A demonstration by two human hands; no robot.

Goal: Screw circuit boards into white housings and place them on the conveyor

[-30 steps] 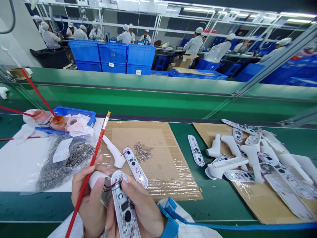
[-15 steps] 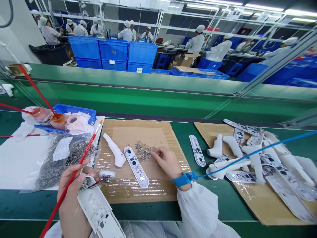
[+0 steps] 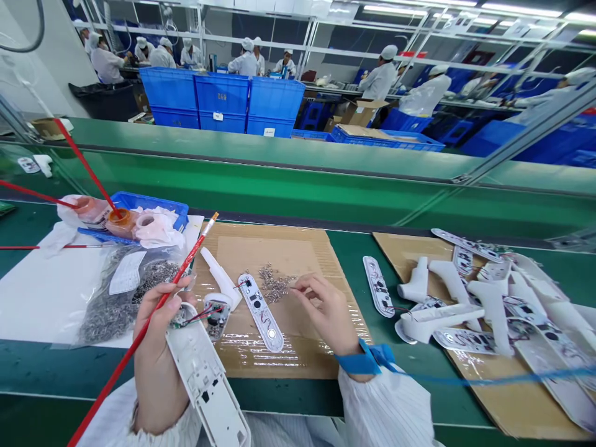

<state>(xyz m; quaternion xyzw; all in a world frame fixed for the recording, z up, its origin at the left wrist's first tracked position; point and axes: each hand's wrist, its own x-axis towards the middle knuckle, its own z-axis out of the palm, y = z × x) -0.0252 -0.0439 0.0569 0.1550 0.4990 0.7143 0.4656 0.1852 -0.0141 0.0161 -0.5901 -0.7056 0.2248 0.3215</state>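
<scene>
My left hand (image 3: 158, 357) is closed around a white plastic housing (image 3: 207, 382), its hollow inner side facing up. The same hand grips a red-handled brush (image 3: 192, 256), bristles pointing up and away. Thin wires run from the housing to a round white part (image 3: 217, 316) beside it. My right hand (image 3: 328, 310) is in a pinch at the right edge of a small pile of screws (image 3: 274, 284); whatever lies between the fingertips is too small to make out. Left of the pile lie a long white panel with a circuit board (image 3: 261, 313) and a white handle piece (image 3: 221, 276), joined by wires.
Cardboard (image 3: 298, 360) lies under the pile. To the left are a bag of screws (image 3: 109, 310) and a blue tray (image 3: 179, 214) beside jars holding red brushes. More white housings (image 3: 488, 304) heap up at right. A blue cord trails from my right wristband (image 3: 361, 360).
My left hand has shifted right and slightly up with the housing and brush; the round wired part now overlaps the handle piece. My right fingers remain beside the pile. The view has turned slightly left.
</scene>
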